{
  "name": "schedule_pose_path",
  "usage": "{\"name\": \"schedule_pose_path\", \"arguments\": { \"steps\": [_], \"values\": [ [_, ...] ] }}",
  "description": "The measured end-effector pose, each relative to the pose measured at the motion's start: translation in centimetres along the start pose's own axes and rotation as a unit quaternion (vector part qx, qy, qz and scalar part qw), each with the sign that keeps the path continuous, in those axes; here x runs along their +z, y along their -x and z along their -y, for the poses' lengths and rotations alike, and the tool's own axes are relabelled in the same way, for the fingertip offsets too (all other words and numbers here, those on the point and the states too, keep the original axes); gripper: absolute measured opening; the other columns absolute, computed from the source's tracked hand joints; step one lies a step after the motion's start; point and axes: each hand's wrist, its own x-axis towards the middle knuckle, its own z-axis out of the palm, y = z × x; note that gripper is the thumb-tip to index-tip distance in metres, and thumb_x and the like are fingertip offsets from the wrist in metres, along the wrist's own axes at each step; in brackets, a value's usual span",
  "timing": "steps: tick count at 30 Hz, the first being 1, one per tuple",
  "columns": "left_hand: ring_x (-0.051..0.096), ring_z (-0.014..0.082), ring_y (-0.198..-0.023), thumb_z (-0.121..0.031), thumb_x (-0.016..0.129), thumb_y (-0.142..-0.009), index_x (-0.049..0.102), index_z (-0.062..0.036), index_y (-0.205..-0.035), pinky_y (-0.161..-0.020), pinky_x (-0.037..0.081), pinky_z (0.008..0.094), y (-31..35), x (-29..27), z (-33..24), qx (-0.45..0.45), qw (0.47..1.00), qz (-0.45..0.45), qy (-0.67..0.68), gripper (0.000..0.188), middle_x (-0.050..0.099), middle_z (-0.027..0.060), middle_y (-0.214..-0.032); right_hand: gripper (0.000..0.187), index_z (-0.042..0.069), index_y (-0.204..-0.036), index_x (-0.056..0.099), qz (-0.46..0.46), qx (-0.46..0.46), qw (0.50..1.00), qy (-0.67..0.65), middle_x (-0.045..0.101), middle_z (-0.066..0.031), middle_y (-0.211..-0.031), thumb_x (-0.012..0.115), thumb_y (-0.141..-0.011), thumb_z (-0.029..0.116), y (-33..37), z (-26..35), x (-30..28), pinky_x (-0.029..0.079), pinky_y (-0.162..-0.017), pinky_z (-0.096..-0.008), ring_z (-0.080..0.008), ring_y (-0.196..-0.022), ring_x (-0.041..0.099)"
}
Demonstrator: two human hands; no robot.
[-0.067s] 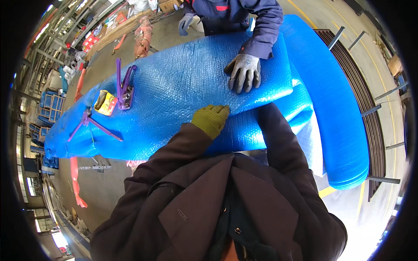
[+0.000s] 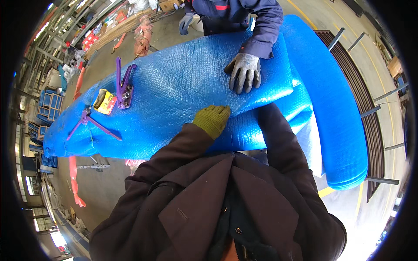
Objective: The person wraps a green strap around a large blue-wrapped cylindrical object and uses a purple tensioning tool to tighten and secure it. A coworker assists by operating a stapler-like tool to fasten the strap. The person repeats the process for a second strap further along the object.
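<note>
A long bundle wrapped in blue bubble wrap [image 2: 174, 74] lies across in front of me. My left hand [image 2: 212, 121], in a yellow-green knit glove, is closed on the wrap's near edge with its fingers curled. My right forearm reaches under a raised flap of the wrap, which hides my right hand and whatever it touches. Beyond the flap, a co-worker's hand [image 2: 244, 73] in a grey-and-black glove lies flat on top with fingers spread. Further left on the wrap rest an upright purple strapping tool [image 2: 125, 89], a yellow-and-red packet [image 2: 105, 102] and a second purple tool [image 2: 87, 119].
A thick blue roll of wrap [image 2: 331, 100] stands along the right, beside dark long bars [image 2: 355, 82] on a rack with protruding metal arms. The co-worker [image 2: 226, 15] stands across the bundle. Orange-red wrapping strips [image 2: 75, 182] hang and lie at the left.
Almost nothing differs. The view shifts very slightly, while both my arms and the co-worker's hand keep their places on the wrap.
</note>
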Motion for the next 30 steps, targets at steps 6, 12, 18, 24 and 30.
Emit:
{"name": "schedule_pose_path", "arguments": {
  "steps": [6,12,18,24,30],
  "values": [
    [0.074,0.0418,-0.118,-0.026,0.074,-0.105,0.073,-0.0083,-0.140,-0.101,0.061,0.0540,0.9,5.7,0.9,-0.035,0.997,0.042,0.048,0.040,0.076,0.0170,-0.141,0.073,0.005,-0.160,0.065,0.012,0.020,1.000,-0.004,0.071,-0.0223,-0.156,0.083,-0.103,0.047,1.5,0.1,-0.5,0.058,-0.111,-0.0445,-0.0338,-0.135,0.074],
    [0.070,0.0432,-0.124,-0.051,0.074,-0.105,0.069,-0.0035,-0.150,-0.107,0.058,0.0555,1.9,7.0,1.0,-0.012,1.000,0.009,-0.013,0.066,0.071,0.0194,-0.148,0.075,0.006,-0.161,0.063,0.026,0.021,0.999,-0.008,0.070,-0.0221,-0.157,0.080,-0.104,0.050,1.8,-1.8,-1.1,0.058,-0.109,-0.0452,-0.0342,-0.133,0.074],
    [0.068,0.0396,-0.127,-0.054,0.074,-0.104,0.066,-0.0012,-0.154,-0.106,0.055,0.0554,1.4,6.3,1.8,0.030,0.996,0.078,0.008,0.073,0.071,0.0184,-0.147,0.076,0.006,-0.163,0.061,0.051,-0.058,0.997,0.003,0.070,-0.0219,-0.158,0.077,-0.105,0.054,7.4,-5.3,-8.0,0.059,-0.107,-0.0459,-0.0346,-0.132,0.075],
    [0.067,0.0355,-0.127,-0.051,0.070,-0.105,0.066,-0.0029,-0.153,-0.099,0.054,0.0549,1.0,8.5,2.4,0.085,0.988,0.114,-0.052,0.068,0.069,0.0158,-0.147,0.095,0.009,-0.175,0.043,-0.096,0.211,0.925,-0.303,0.063,-0.0214,-0.164,0.075,-0.106,0.065,11.9,-1.1,-13.7,0.061,-0.101,-0.0506,-0.0383,-0.131,0.074],
    [0.067,0.0385,-0.126,-0.063,0.070,-0.103,0.066,-0.0013,-0.154,-0.104,0.054,0.0562,1.4,9.1,3.0,0.089,0.990,0.104,-0.035,0.080,0.069,0.0199,-0.150,0.132,0.003,-0.180,0.027,-0.155,0.228,0.928,-0.251,0.066,-0.0212,-0.152,0.101,-0.085,0.058,7.5,1.5,-8.3,0.067,-0.085,-0.0474,-0.0352,-0.122,0.074]
  ]
}}
